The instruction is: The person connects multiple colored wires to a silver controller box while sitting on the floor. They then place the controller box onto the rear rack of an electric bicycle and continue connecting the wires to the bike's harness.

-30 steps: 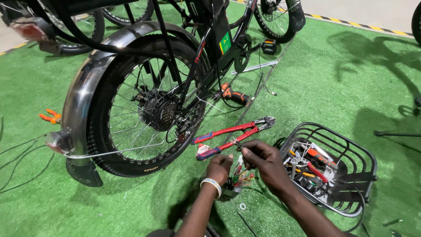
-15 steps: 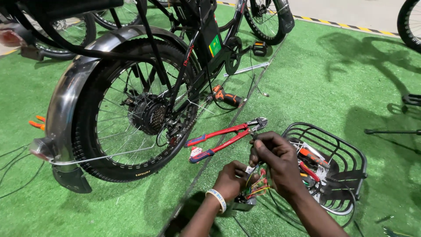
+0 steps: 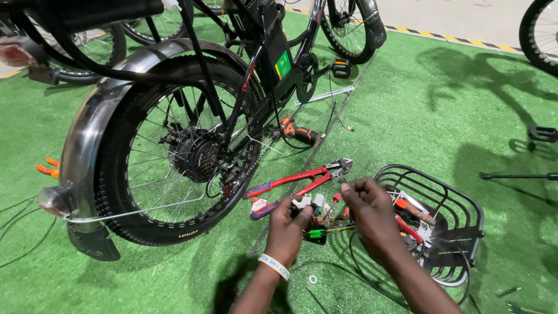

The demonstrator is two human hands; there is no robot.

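Bundle of coloured wires point(image 3: 318, 220) with white plugs, held up off the green turf point(image 3: 453, 99) between both hands, likely lifted so the separate leads could be told apart. Left hand point(image 3: 289, 224) closed around the lower part of the bundle, grip wrapped from below to keep it steady. Right hand point(image 3: 370, 212) pinched shut on one thin lead at the upper right of the bundle, fingertips point(image 3: 351, 187) drawn together, as if to single that strand out from the rest. White wristband point(image 3: 274, 266) on the left wrist.

Just above the grip, touching the turf: red-handled bolt cutters point(image 3: 296, 181) with blue grips, laid jaw end toward the right hand, near enough to pick up. Just right of the right hand: black wire basket point(image 3: 459, 203) tipped on its side, red-handled tools point(image 3: 410, 212) inside, kept together rather than scattered. Below the grip: small metal ring point(image 3: 313, 279) on the turf.

Further up from the grip: orange and black power tool point(image 3: 299, 132) lying under the frame. Well to the left: rear wheel point(image 3: 174, 157) of the black electric bike, hub motor at centre, mudguard point(image 3: 87, 128) arched over it, tail light point(image 3: 53, 200) at its low end. Far left: orange-handled pliers point(image 3: 47, 168). Thin black cables trailing over the turf by the wheel.
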